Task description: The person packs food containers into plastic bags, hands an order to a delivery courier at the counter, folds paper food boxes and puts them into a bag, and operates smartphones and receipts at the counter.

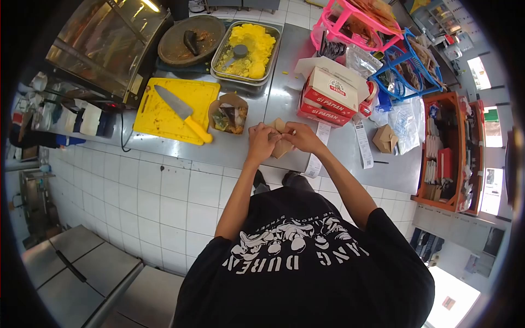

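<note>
At the front edge of the steel table, both my hands are on a small brown paper food box (282, 149). My left hand (261, 141) pinches its top flaps from the left, fingers closed. From the right, my right hand (303, 138) grips the same flaps, with its fingertips close to the other hand's. What is inside this box is hidden. Left of it stands an open brown paper box (241, 116) filled with food. A yellow-handled knife (182, 112) lies across the yellow cutting board (146, 121) further left.
Behind are a stone mortar (169, 42) with a pestle and a tray (279, 41) of yellow rice-like food. Red and white boxes (332, 95), paper receipts (362, 145) and a closed brown box (385, 139) stand right. Pink (342, 19) and blue baskets (404, 65) sit behind.
</note>
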Demonstrator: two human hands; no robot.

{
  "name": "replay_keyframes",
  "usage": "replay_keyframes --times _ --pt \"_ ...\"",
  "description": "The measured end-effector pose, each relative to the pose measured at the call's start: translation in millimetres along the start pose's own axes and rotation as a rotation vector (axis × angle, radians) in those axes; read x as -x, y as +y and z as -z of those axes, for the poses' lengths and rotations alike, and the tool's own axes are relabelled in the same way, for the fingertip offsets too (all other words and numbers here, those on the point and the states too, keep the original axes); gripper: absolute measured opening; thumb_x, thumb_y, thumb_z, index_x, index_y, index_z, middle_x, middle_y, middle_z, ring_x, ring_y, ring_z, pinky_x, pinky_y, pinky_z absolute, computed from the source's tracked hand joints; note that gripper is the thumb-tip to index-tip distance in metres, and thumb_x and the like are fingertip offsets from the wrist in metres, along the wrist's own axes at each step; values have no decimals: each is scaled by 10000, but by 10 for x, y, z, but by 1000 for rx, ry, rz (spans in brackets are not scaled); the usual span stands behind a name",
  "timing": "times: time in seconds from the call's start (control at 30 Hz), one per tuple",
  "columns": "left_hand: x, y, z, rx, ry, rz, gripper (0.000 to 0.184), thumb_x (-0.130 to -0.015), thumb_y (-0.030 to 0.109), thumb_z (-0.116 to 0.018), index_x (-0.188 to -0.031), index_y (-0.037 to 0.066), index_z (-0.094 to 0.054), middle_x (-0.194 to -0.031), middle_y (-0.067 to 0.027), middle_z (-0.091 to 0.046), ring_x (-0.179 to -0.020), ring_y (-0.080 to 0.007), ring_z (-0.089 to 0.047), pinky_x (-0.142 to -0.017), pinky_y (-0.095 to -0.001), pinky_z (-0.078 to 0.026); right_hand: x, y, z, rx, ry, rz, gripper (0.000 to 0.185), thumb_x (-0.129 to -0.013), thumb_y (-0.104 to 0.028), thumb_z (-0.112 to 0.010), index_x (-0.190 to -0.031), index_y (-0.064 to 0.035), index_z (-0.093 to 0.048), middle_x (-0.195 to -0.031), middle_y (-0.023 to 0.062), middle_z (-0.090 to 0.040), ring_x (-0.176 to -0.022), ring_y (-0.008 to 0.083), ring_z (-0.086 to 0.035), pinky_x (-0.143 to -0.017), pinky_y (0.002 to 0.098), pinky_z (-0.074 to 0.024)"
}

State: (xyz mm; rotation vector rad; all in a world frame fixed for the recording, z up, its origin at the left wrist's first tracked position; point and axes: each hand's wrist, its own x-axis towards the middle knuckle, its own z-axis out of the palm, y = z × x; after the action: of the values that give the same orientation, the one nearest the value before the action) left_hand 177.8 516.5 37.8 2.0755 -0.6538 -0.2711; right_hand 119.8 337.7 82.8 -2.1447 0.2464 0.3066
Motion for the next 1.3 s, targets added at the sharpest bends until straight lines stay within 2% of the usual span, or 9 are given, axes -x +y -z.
replay_keyframes --times 0.07,0.27,0.47,0.57,0.73,0.97,1.17,1.27,1.3 --pt "-17 -1 -35 2 -23 7 187 -806 256 -745 -908 100 -729 -981 -56 -614 -1073 -339 -475 -939 -427 -399 7 0 23 -214 -81 -95 145 -903 -156 -670 -922 -17 -634 -820 58 -602 -714 131 -631 -596 278 -565" --pt "-73 -50 -12 13 -89 63 156 -808 250 -742 -887 115 -744 -984 -58 -619 -1074 -342 -481 -935 -428 -409 9 30 43 -371 -68 -193 125 -878 -126 -663 -917 -7 -669 -807 69 -625 -697 135 -651 -611 285 -575" --pt "-90 -62 -6 30 -116 76 161 -824 254 -705 -910 130 -762 -993 -100 -606 -1057 -352 -469 -964 -418 -377 36 16 -47 -213 10 -159 175 -937 -144 -627 -972 21 -671 -782 62 -653 -690 122 -652 -648 277 -576" --pt "-109 -29 30 46 -140 102 168 -826 250 -699 -911 118 -759 -1007 -110 -606 -1064 -361 -469 -965 -426 -379 102 -53 -100 -97 84 -73 178 -931 -124 -623 -961 45 -669 -755 97 -674 -652 137 -660 -627 286 -563" --pt "-128 -33 4 83 -127 90 147 -824 213 -696 -833 73 -740 -983 -123 -629 -1057 -364 -498 -962 -435 -371 150 -38 -204 -146 178 -69 154 -930 -90 -614 -959 54 -663 -754 105 -682 -645 149 -666 -603 289 -547" --pt "-48 96 -67 -77 -26 83 165 -834 173 -662 -865 20 -716 -997 -193 -622 -1071 -393 -497 -967 -462 -378 183 41 -324 -226 260 -119 133 -932 -61 -596 -952 57 -655 -745 103 -664 -626 155 -649 -588 298 -539" --pt "-20 80 -60 -72 -28 55 156 -841 149 -658 -891 8 -703 -1028 -200 -607 -1067 -405 -493 -964 -468 -386 68 121 -413 126 384 164 160 -879 -92 -647 -925 61 -644 -786 167 -660 -592 238 -642 -578 341 -526" --pt "-18 37 -117 -53 -11 46 158 -843 142 -656 -908 5 -697 -1035 -200 -596 -1060 -411 -494 -954 -473 -394 49 156 -386 181 354 168 165 -865 -96 -645 -900 64 -631 -778 178 -663 -569 271 -637 -576 362 -526" --pt "-13 44 -114 -38 -9 57 157 -844 140 -653 -912 5 -696 -1033 -200 -593 -1059 -413 -496 -949 -475 -398 38 100 -363 152 318 93 174 -852 -120 -648 -890 50 -641 -781 190 -663 -639 304 -646 -625 383 -522"
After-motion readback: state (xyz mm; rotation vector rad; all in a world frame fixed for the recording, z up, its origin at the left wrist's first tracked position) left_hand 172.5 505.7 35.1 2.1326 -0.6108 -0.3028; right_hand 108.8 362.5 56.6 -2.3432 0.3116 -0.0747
